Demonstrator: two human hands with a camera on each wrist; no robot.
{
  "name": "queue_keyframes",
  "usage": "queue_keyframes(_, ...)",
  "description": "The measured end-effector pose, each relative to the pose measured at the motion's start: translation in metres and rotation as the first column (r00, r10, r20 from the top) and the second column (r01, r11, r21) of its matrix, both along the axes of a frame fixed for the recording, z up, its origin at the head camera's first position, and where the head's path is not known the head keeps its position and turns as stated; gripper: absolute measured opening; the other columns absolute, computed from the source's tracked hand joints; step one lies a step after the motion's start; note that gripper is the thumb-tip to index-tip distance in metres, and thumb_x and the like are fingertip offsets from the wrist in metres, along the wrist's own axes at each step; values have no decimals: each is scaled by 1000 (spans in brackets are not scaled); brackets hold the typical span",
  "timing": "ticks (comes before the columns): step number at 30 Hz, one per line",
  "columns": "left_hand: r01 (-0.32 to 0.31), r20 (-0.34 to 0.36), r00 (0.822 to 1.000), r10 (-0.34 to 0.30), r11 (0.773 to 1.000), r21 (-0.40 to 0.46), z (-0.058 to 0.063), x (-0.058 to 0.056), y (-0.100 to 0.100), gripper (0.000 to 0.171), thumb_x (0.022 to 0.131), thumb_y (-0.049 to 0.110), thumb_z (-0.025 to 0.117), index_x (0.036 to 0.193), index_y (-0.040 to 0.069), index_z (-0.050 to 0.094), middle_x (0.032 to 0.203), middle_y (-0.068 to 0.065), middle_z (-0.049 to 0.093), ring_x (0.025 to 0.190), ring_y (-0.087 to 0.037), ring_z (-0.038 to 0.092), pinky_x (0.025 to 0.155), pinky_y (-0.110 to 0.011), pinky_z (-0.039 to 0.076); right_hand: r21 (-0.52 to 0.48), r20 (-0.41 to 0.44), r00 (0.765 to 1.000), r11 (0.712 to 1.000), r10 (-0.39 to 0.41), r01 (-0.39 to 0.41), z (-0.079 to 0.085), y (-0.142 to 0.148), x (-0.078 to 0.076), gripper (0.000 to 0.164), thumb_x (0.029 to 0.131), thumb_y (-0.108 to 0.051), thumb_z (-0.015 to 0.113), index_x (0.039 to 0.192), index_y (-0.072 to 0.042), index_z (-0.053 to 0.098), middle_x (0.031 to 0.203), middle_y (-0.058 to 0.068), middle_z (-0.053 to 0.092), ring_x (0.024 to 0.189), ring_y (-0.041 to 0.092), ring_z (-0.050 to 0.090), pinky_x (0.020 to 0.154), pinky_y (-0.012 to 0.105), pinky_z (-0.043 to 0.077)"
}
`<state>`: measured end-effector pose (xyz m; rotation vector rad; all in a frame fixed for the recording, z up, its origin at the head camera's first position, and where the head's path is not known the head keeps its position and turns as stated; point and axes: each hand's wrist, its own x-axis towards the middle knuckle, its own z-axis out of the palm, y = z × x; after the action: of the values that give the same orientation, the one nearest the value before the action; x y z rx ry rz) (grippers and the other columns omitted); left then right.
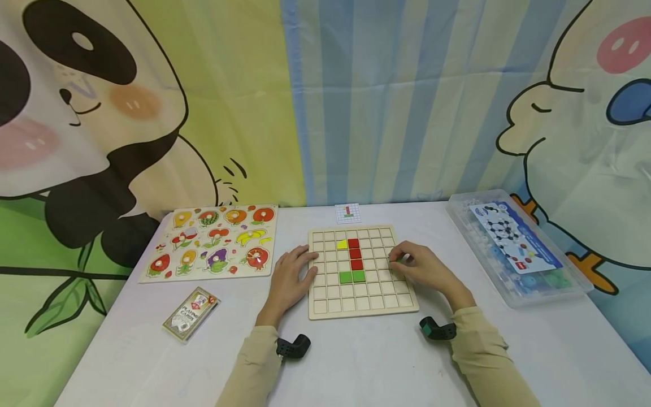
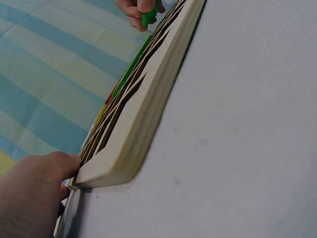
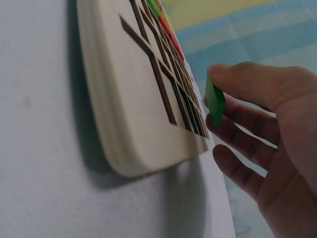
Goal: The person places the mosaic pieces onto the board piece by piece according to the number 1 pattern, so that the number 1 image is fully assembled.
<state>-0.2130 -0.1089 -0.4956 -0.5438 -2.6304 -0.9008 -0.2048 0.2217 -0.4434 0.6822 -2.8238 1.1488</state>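
A wooden grid board (image 1: pixel 363 310) lies on the table. On it a small yellow piece (image 1: pixel 342 245) sits left of the top of a column of red tiles (image 1: pixel 355 254), with two green tiles (image 1: pixel 352 277) below. My left hand (image 1: pixel 291 280) rests against the board's left edge, fingers fairly straight; its thumb (image 2: pixel 54 166) touches the rim in the left wrist view. Over the board's right side, my right hand (image 1: pixel 424 268) pinches a thin green tile (image 3: pixel 215 101) between thumb and fingers. The tile is raised off the board, mostly hidden in the head view.
Behind the board lies a small pattern card (image 1: pixel 348 213). A fruit puzzle board (image 1: pixel 208 268) is at the left, with a playing-card box (image 1: pixel 190 314) in front of it. A clear plastic case (image 1: pixel 519 249) stands at the right. A printed curtain (image 1: pixel 376 102) hangs behind the table.
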Motion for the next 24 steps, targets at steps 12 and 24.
queue_keyframes(12, 1, -4, 1000, -1, 1000, 1, 0, 0, 0, 30, 88, 23, 63, 117, 17, 65, 135, -10, 54, 130, -28, 46, 111, -55, 28, 34, 28, 998, 997, 62, -63, 0, -24, 5, 8, 86, -17, 69, 92, -17, 63, 96, -4, 62, 85, 12, 56, 77, 31, 52)
queue_keyframes(24, 0, -18, 1000, 0, 1000, -1, 0, 0, 0, 30, 87, 23, 63, 117, 17, 65, 134, -10, 55, 129, -30, 47, 110, -56, 29, 106, -55, 987, 984, 149, -143, -3, -40, 6, 10, 84, -18, 71, 90, -19, 62, 91, -8, 60, 79, 11, 54, 72, 26, 48)
